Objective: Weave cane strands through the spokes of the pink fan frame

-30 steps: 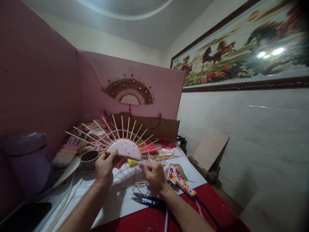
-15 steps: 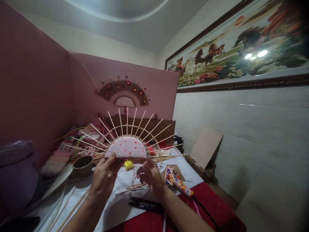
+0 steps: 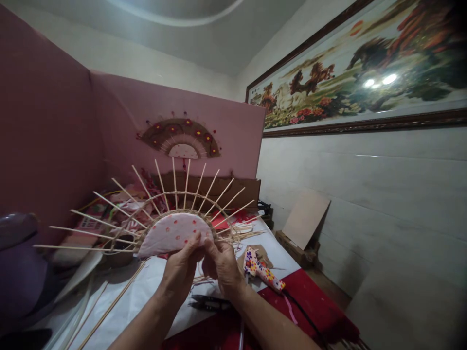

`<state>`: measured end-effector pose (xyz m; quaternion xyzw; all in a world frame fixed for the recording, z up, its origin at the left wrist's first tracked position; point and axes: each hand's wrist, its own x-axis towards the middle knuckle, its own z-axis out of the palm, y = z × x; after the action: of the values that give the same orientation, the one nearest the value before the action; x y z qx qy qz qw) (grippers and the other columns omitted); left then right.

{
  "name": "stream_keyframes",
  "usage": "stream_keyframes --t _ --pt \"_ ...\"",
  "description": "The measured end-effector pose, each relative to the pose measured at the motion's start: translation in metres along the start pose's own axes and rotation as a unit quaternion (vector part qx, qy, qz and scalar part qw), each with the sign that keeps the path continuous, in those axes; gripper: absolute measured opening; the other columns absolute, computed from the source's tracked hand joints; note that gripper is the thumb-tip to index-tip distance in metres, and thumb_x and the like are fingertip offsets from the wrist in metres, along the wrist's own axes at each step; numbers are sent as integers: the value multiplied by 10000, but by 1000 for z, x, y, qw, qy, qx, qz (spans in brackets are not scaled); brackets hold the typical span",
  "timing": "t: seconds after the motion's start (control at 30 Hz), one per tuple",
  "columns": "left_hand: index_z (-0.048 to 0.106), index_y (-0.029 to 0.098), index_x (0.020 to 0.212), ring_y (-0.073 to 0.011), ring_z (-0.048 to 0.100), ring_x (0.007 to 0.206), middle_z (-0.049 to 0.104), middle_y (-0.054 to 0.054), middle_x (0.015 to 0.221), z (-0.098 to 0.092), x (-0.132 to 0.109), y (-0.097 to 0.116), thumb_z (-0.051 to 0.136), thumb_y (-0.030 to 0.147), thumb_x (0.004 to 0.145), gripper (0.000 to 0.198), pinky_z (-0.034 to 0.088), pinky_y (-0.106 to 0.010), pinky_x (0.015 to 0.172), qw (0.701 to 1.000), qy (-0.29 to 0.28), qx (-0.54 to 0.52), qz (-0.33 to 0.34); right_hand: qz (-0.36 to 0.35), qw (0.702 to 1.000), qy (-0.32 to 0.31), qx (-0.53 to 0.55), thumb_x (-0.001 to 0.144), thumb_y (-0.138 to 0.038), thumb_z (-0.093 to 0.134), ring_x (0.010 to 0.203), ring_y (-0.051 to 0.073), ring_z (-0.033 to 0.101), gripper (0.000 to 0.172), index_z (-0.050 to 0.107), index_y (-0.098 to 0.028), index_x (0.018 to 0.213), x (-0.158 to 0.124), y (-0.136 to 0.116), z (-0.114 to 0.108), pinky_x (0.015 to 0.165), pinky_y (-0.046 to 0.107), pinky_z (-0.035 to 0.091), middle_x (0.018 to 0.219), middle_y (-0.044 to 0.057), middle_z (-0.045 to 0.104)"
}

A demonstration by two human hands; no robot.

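Holding a pale pink, half-round cloth panel with red dots (image 3: 175, 233), you have both hands at its straight lower edge. Your left hand (image 3: 181, 266) pinches it with the thumb laid on the cloth, right of middle; your right hand (image 3: 225, 268) grips at the right-hand corner, its thumb close beside the left one. The fingers behind the panel are hidden.

From your thumbs, most of the panel lies toward ten o'clock. Its long axis runs from about half past eight to half past two, the left end lower. Your left hand is nearer its middle; the far left corner is unsupported by any fingers you can see. Thin, pale wooden sticks (image 3: 174, 180) spread out from its curved rim, between nine and two o'clock, crossed by a slender brown arc (image 3: 189, 193).

Below your hands, at six o'clock, lie dark metal snips (image 3: 207, 302); at four o'clock, a flower-patterned glue gun (image 3: 268, 276).
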<state>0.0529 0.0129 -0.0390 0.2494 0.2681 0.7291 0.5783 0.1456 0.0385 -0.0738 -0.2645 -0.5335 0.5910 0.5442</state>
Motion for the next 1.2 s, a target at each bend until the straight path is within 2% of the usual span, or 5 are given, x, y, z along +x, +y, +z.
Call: stream_keyframes --t 0.23,0.5,0.73,0.9,1.2 --pt "667 128 752 -141 648 696 703 -17 731 3 4 28 710 53 650 134 551 -274 680 999 -1 -30 42 -153 945 144 -252 787 -571 588 430 82 371 539 432 -185 445 -33 -44 -18 444 220 299 410 -49 377" --pt "668 141 747 -138 634 642 695 1 700 4 -13 29 726 35 622 174 574 -286 608 999 -6 -47 26 -198 909 342 -134 662 -490 751 783 185 590 417 568 -186 880 -57 -36 -29 681 283 474 842 49 622" --pt "654 154 717 -154 641 623 688 -7 679 10 -13 28 720 43 640 151 573 -295 603 999 -19 -45 13 -107 958 260 61 690 -464 746 682 146 603 432 487 -196 910 -59 -32 -17 636 271 491 764 6 618" --pt "632 155 726 -137 640 634 674 -9 683 20 -12 24 649 -1 695 160 568 -265 628 997 -31 -71 -17 -109 966 230 37 775 -483 664 388 40 262 335 489 -197 778 -62 -29 -10 356 162 183 507 -97 406" --pt "660 151 786 -140 656 686 686 -27 701 34 -24 20 533 -65 678 272 556 -252 738 989 -22 -113 -97 -151 953 260 -23 796 -446 654 469 63 316 276 558 -187 796 -72 -24 -6 420 189 245 558 -71 406"
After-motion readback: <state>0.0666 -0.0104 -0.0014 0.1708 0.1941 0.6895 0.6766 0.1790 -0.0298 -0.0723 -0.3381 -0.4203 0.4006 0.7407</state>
